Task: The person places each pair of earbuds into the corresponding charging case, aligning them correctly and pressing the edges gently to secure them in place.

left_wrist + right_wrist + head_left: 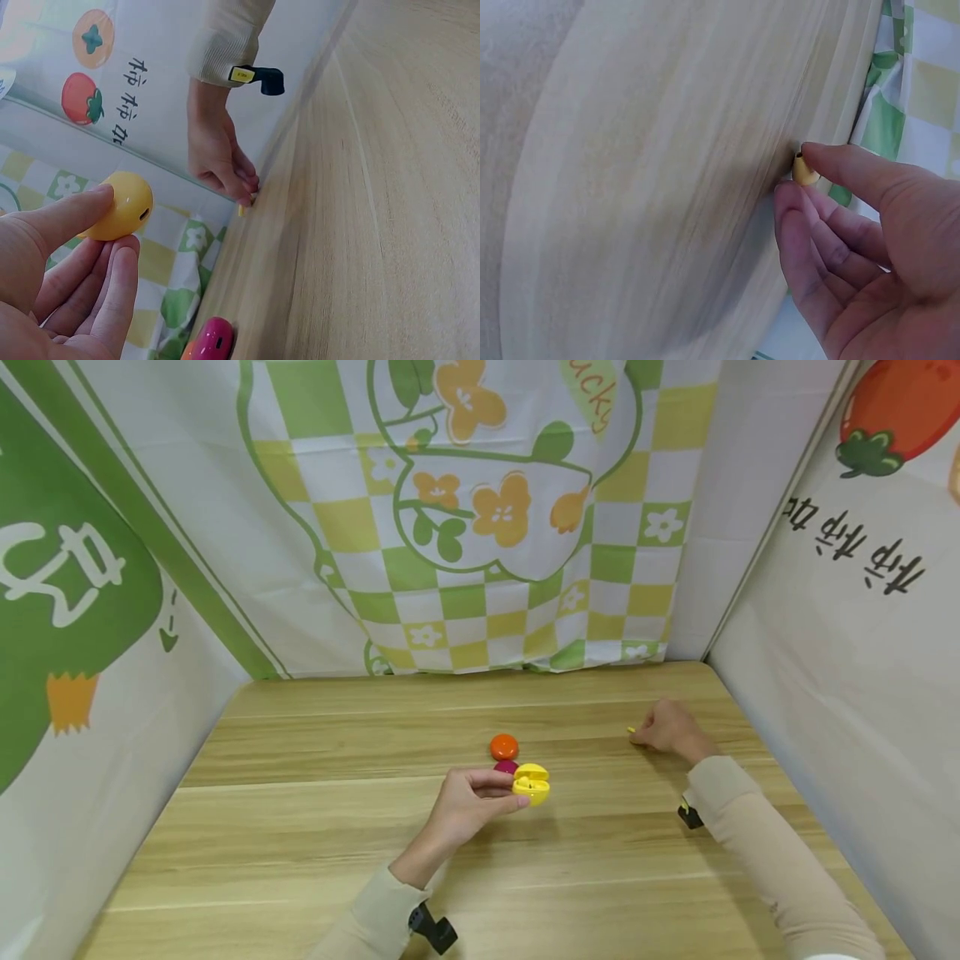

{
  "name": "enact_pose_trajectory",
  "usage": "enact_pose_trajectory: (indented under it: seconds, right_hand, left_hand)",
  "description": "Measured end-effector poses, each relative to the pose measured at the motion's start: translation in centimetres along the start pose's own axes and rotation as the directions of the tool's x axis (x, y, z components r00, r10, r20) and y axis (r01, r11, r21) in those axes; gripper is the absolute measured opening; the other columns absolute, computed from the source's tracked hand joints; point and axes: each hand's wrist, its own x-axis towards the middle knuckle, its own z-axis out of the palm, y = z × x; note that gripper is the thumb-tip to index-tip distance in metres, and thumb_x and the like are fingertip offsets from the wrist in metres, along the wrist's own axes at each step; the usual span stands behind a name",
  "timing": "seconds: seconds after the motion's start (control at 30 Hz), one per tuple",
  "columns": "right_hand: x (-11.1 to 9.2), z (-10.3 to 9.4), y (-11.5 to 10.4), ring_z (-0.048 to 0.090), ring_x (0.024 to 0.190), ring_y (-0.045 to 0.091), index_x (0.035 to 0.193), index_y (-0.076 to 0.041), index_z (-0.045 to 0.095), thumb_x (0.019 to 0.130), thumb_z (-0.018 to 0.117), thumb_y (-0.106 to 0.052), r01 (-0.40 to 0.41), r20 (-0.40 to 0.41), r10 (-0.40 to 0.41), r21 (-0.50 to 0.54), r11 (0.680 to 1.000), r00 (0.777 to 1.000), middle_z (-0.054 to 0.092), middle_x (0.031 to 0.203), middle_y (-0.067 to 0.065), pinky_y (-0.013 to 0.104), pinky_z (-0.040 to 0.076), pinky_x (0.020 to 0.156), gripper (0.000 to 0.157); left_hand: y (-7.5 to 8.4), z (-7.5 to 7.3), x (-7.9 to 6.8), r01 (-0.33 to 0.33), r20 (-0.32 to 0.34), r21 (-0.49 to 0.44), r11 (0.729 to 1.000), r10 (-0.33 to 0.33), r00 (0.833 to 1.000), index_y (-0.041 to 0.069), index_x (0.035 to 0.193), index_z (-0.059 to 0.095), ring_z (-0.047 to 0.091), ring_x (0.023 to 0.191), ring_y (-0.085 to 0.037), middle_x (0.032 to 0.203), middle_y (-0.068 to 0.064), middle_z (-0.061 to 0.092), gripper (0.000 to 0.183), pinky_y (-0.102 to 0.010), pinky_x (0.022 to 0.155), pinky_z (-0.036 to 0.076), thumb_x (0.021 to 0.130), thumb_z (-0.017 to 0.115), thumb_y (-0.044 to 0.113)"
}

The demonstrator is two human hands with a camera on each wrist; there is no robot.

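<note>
Between thumb and fingers, my left hand (pixel 467 803) holds a round yellow earbud case (pixel 532 795) above the table, its lid raised. A yellow piece, seemingly an earbud, shows inside it. The left wrist view shows the case's outer shell with a dark port slot. Far to the right, my right hand (pixel 670 727) pinches a small yellow earbud (pixel 804 171) by thumb and fingertips, low over the tabletop. Most of that earbud is hidden by the fingers. Just beyond the left hand sit a magenta case (pixel 214 339) and an orange case (pixel 504 747), both shut.
The wooden table (pixel 300 835) runs back to a checkered cloth (pixel 465 602). Printed white panels stand on the left and right. A small black camera (pixel 433 930) is strapped at the left cuff, another (pixel 690 814) at the right cuff.
</note>
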Motion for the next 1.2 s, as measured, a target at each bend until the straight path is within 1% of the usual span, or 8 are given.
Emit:
enact_pose_trajectory:
  seconds: [0.27,0.4,0.7,0.83,0.93,1.07,1.17,1.2]
  right_hand:
    - [0.0,-0.2,0.0,0.058,0.06,0.013,0.072,-0.005,0.077,0.089,0.081,-0.019,0.016,0.034,-0.016,0.003,1.0,0.999,0.071,0.062,0.004,0.025,0.047,0.06,0.022]
    - [0.0,-0.7,0.0,0.06,0.064,0.014,0.075,-0.006,0.078,0.086,0.08,-0.015,0.061,0.036,-0.061,0.003,0.998,0.997,0.073,0.067,0.003,0.028,0.05,0.062,0.014]
    - [-0.2,-3.4,-1.1,0.065,0.073,0.016,0.085,-0.001,0.079,0.086,0.078,-0.009,0.166,0.017,-0.167,0.019,0.986,0.986,0.078,0.083,0.009,0.029,0.054,0.067,0.007]
    - [-0.2,-4.9,-2.0,0.067,0.072,0.011,0.085,-0.001,0.079,0.086,0.08,-0.007,0.242,0.004,-0.242,0.021,0.97,0.97,0.079,0.081,0.009,0.027,0.055,0.068,0.006]
    - [-0.4,-6.0,-2.9,0.071,0.074,0.013,0.089,-0.001,0.081,0.088,0.08,-0.006,0.294,0.007,-0.294,-0.003,0.956,0.956,0.08,0.083,0.009,0.035,0.06,0.07,0.005]
    - [-0.9,-7.3,-4.4,0.075,0.079,0.018,0.095,-0.003,0.083,0.09,0.08,-0.008,0.335,0.021,-0.334,-0.06,0.94,0.942,0.081,0.087,0.007,0.049,0.062,0.083,0.007]
    - [-1.3,-8.1,-5.6,0.075,0.079,0.018,0.095,-0.005,0.083,0.09,0.081,-0.009,0.381,0.019,-0.381,-0.1,0.919,0.924,0.081,0.086,0.005,0.046,0.063,0.081,0.006]
    - [-1.4,-8.3,-6.0,0.075,0.078,0.016,0.094,-0.006,0.083,0.09,0.082,-0.009,0.395,0.017,-0.396,-0.11,0.912,0.918,0.081,0.086,0.003,0.041,0.064,0.074,0.005]
  left_hand:
    - [-0.1,0.0,-0.2,0.012,0.002,0.001,1.0,-0.012,1.0,-0.002,0.117,0.078,0.079,0.095,-0.019,0.113,-0.018,0.079,0.037,-0.024,0.08,0.064,0.085,0.09,0.013]
    - [0.0,0.0,-0.2,0.013,0.002,0.003,1.0,-0.013,1.0,-0.002,0.117,0.078,0.079,0.095,-0.019,0.113,-0.018,0.079,0.038,-0.024,0.08,0.064,0.085,0.09,0.014]
    - [0.2,-0.1,-0.1,0.018,-0.001,-0.007,1.0,-0.018,1.0,-0.002,0.117,0.078,0.079,0.096,-0.02,0.112,-0.019,0.08,0.038,-0.025,0.079,0.065,0.085,0.09,0.014]
    - [0.2,-0.1,0.0,0.019,-0.01,-0.003,1.0,-0.019,1.0,-0.002,0.116,0.078,0.079,0.096,-0.019,0.111,-0.018,0.08,0.037,-0.025,0.079,0.065,0.085,0.09,0.014]
    - [0.3,0.0,0.1,0.018,-0.011,0.0,1.0,-0.018,1.0,-0.002,0.116,0.078,0.079,0.096,-0.019,0.112,-0.018,0.08,0.037,-0.025,0.079,0.065,0.085,0.09,0.014]
    - [0.3,0.0,0.1,0.023,-0.013,0.006,1.0,-0.023,1.0,-0.001,0.117,0.078,0.079,0.096,-0.019,0.111,-0.018,0.08,0.038,-0.024,0.079,0.065,0.085,0.09,0.014]
    - [0.4,0.0,0.1,0.027,-0.012,0.004,1.0,-0.027,1.0,-0.001,0.117,0.078,0.079,0.096,-0.019,0.111,-0.017,0.08,0.038,-0.024,0.079,0.065,0.085,0.09,0.015]
    - [0.4,0.0,0.1,0.029,-0.011,0.003,1.0,-0.028,1.0,-0.001,0.117,0.078,0.079,0.096,-0.019,0.111,-0.017,0.08,0.038,-0.024,0.079,0.065,0.085,0.09,0.015]
